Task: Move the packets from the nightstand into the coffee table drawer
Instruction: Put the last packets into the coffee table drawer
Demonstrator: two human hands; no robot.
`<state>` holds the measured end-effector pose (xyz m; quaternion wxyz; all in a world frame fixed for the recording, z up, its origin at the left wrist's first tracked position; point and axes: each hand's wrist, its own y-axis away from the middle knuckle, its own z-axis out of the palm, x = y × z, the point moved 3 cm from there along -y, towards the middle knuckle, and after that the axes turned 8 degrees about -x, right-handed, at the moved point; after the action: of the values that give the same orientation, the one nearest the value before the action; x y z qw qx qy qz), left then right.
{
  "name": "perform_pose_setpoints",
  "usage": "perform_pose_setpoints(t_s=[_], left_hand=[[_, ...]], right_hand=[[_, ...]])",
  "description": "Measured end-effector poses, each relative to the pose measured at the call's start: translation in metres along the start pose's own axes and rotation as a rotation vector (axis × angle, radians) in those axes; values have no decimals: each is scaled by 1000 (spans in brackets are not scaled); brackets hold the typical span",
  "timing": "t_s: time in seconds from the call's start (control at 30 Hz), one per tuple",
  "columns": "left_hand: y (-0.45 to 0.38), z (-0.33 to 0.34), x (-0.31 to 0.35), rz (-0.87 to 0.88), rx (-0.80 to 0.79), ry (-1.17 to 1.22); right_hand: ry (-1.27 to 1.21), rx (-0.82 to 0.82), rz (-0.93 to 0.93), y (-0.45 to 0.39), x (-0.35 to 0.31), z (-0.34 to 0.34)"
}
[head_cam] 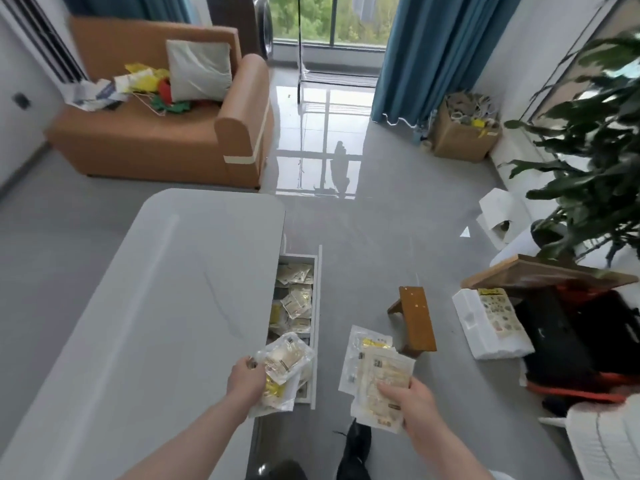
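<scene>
The white coffee table [166,306] fills the lower left, and its drawer [318,306] stands pulled out on the right side with several clear and yellow packets [296,299] lying inside. My left hand [246,379] grips a bunch of packets [285,362] right above the near end of the drawer. Over the floor to the right of the drawer, my right hand [414,401] holds a fanned stack of packets [375,368]. The nightstand is not clearly in view.
A small wooden stool [415,318] stands on the grey floor right of the drawer. White foam packing [485,330], a black-and-red bag [581,348] and a large plant [595,161] crowd the right side. An orange sofa [156,133] sits behind the table. My shoe [356,445] is below.
</scene>
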<state>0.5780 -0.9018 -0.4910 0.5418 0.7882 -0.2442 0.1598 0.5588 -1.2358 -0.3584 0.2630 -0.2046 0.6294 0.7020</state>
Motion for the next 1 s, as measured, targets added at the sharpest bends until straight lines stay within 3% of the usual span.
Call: perform_pose_setpoints(t_s=[0.2, 0.37, 0.73, 1.0], left_hand=[[-20, 37, 22, -143, 103, 47], [-89, 61, 36, -197, 144, 32], [-286, 123, 41, -187, 207, -32], [-367, 144, 50, -150, 235, -98]], right_hand=[[150, -95, 100, -85, -42, -22], [243, -113, 145, -171, -51, -27], [351, -109, 183, -351, -1, -23], [332, -125, 217, -402, 20, -16]])
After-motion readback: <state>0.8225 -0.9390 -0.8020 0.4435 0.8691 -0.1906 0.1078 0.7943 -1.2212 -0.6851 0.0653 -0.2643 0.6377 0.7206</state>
